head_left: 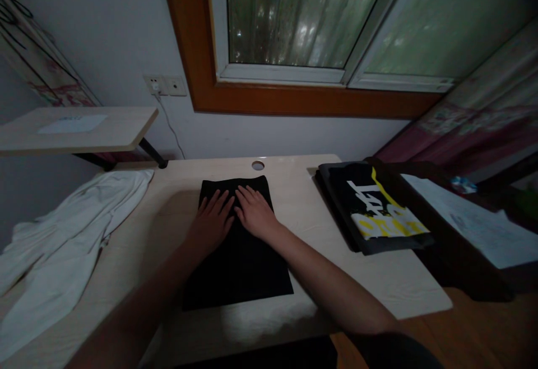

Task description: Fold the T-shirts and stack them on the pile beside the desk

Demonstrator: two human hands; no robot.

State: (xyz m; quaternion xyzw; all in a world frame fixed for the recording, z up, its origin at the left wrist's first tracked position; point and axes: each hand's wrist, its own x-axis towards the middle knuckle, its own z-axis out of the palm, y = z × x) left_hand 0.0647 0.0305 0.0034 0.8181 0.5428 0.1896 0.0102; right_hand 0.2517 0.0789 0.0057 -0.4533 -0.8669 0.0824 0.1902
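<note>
Above the far left corner of the surface (403, 288): one raised pale shelf (126, 125) on black legs, a sheet of paper (73, 124) lying on it.

Toward the left end of the surface: one white garment (79, 240), loose and creased, stretching from beneath the shelf toward the near edge.

Beyond the far edge, left of middle: wall sockets (165, 85), with a pale cable (170, 125) plugged in and hanging down.

Middle of the surface: one black cloth (239, 271), folded to an oblong and lying flat, its long sides running between the far and near edges, short of both.

On the cloth's far half, left: the person's left hand (213, 219), palm down, fingers slightly spread. Beside it, right: the right hand (256, 212), likewise flat, fingers angled toward the far left. The hands lie close together, a narrow gap between the thumbs; neither grips.

By the far edge, just past the cloth: one round hole (258, 165).

Far right corner: one stack of folded dark garments (357, 212), the top one printed in white and yellow, its right part reaching over the right edge.

Past the right edge: dark furniture (496, 285) bearing a pale sheet (471, 218).
</note>
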